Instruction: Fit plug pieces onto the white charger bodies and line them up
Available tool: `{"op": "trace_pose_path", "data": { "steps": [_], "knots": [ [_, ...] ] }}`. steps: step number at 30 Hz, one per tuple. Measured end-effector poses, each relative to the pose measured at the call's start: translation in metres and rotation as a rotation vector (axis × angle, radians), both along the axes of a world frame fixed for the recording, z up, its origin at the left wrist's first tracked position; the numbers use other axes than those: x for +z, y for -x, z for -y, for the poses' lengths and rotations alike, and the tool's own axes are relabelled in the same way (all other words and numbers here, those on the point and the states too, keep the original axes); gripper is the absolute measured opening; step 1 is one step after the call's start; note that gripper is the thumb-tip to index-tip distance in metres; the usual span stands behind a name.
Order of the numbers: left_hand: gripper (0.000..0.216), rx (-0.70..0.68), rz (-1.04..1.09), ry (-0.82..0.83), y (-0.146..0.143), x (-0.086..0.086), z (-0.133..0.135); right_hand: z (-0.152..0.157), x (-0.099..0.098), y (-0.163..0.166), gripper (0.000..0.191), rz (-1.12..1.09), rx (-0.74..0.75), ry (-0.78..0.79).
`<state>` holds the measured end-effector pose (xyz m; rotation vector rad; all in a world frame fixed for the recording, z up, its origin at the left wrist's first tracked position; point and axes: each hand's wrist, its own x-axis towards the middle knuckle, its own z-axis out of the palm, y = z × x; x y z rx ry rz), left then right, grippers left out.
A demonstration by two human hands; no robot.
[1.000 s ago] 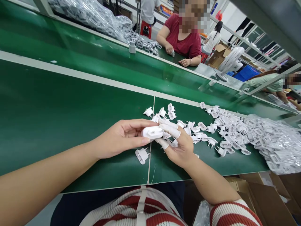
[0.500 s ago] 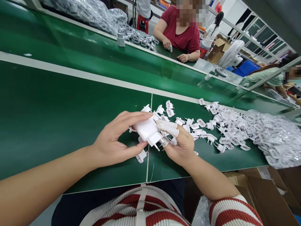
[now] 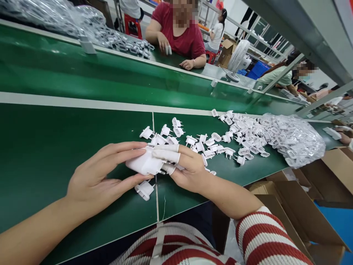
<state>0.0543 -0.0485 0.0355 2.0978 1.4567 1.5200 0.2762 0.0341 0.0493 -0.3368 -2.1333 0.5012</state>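
Between my two hands is a white plug-in power adapter [image 3: 143, 162], its metal pins pointing right. My left hand [image 3: 102, 169] grips its left part, fingers over the top edge and thumb along the bottom. On the pin end, my right hand [image 3: 187, 167] is closed, with white finger covers on several fingertips. Those fingers hide part of the adapter. Just below my left thumb a loose white plug piece [image 3: 145, 189] lies on the green table [image 3: 44, 147]. More white plug pieces [image 3: 165, 130] lie just beyond my hands.
A heap of white plug pieces [image 3: 248, 132] runs right to a clear plastic bag [image 3: 300, 138] full of them. Cardboard boxes [image 3: 298, 209] stand below the table's right edge. Across the green conveyor [image 3: 116, 79] sits a person in a red shirt [image 3: 179, 33], near a white fan [image 3: 239, 57].
My view has swung to the right, so the scene sits further left. The adapter stays in both hands, now turned flatter, with my right fingers further over its pin end.
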Motion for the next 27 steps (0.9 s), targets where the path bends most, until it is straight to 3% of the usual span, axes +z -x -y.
{"op": "trace_pose_path", "data": {
  "steps": [4,7,10,17,23,27],
  "knots": [
    [0.046,-0.045,-0.112,-0.125,0.005,0.0,-0.008,0.002,-0.001,0.001,0.025,-0.039,0.009,0.294],
    [0.046,-0.114,-0.089,-0.131,0.006,0.001,-0.011,0.004,-0.002,0.003,0.022,-0.091,0.051,0.557],
    [0.046,-0.103,-0.081,-0.14,0.006,0.002,-0.01,0.006,0.001,0.005,0.021,-0.129,0.103,0.718],
    [0.047,0.025,-0.103,-0.192,0.008,0.003,-0.009,0.004,0.005,0.007,0.053,-0.163,0.363,0.87],
    [0.059,0.035,-0.098,-0.178,0.006,0.003,-0.009,0.004,0.007,0.008,0.043,-0.211,0.351,0.944],
    [0.056,0.057,-0.075,-0.144,0.004,0.002,-0.008,0.001,0.01,0.007,0.04,-0.2,0.287,0.981]
  ]
}}
